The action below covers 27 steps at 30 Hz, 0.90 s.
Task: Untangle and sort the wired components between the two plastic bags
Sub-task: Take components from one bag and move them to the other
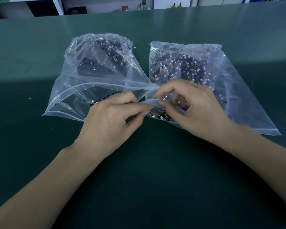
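Head view: wired components [162,116] just under right-hand grip [185,106].

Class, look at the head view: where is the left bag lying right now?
The left bag lies on the green table, left of centre, beside the right bag, its open mouth toward the left hand.

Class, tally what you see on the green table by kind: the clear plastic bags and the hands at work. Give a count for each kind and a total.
Clear plastic bags: 2, the left bag and the right bag, each holding too many small wired components to count.
Hands: 2, the left hand and the right hand, both pinching plastic where the bags meet.
Total: 4
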Each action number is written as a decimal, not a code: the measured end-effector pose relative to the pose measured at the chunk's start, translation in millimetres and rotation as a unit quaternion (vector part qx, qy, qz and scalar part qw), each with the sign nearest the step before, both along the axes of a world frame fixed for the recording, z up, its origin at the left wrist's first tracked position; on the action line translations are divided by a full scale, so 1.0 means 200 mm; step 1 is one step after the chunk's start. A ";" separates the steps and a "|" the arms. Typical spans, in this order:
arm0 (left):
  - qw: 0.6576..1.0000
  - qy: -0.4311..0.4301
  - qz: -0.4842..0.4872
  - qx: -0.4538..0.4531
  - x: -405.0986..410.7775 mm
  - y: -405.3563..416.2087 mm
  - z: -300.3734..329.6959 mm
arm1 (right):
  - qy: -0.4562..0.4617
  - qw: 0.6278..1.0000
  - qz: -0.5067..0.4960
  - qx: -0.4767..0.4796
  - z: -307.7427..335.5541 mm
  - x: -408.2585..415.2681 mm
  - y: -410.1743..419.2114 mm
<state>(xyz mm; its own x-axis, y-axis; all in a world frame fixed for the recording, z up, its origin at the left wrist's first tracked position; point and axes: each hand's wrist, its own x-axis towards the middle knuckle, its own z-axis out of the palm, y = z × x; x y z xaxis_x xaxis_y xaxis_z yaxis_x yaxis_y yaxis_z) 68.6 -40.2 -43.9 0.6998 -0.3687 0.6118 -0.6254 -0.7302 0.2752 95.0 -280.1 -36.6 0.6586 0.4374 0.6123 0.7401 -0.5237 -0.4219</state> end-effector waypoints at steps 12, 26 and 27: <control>0.987 -0.090 0.045 0.126 -0.02 -0.11 0.00 | -0.013 1.000 0.017 -0.012 0.00 -0.03 0.02; 0.973 0.017 0.217 0.074 0.05 0.13 0.02 | 0.011 1.000 0.012 -0.019 0.01 -0.04 0.03; 0.971 0.026 0.224 0.075 0.06 0.16 0.02 | 0.014 1.000 0.011 -0.021 0.01 -0.04 0.03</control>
